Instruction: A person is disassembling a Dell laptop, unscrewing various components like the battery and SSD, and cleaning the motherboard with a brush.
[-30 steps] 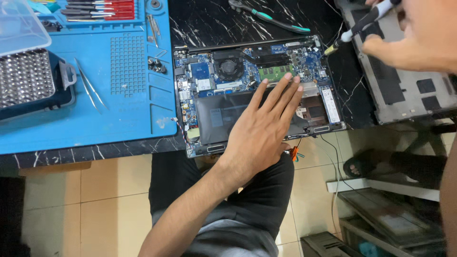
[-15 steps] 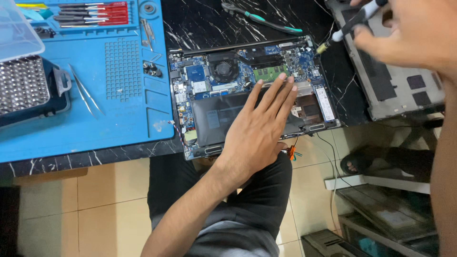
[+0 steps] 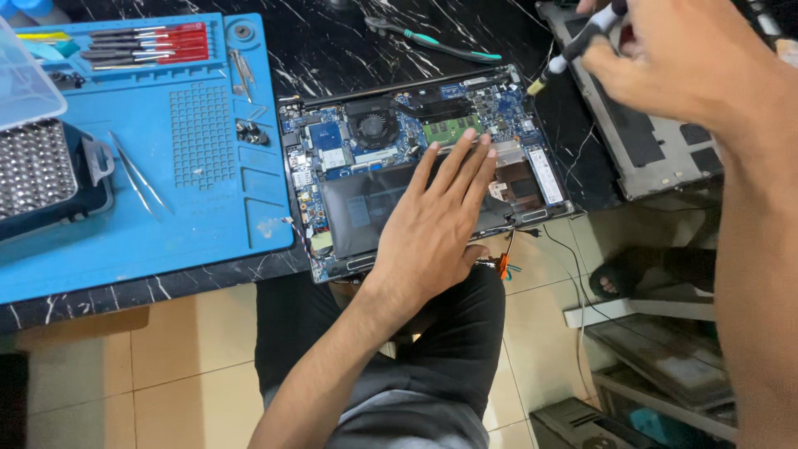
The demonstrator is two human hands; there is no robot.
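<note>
Black marble table at frame centre carries the opened laptop base [image 3: 424, 162]. Left hand [image 3: 432, 229] lies flat on it, fingers together; right hand [image 3: 682, 54] fingers clamp a black-and-white screwdriver [image 3: 573, 46]. Recommend keeping the tip vertical.

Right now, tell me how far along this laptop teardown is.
Done: the bottom cover is off and lies to the right, so the fan, boards and battery are exposed. In hand: the left hand lies flat on the battery of the opened laptop, and the right hand holds a screwdriver with its tip near the top right corner. Left: the internal parts all appear to be in place.
</note>
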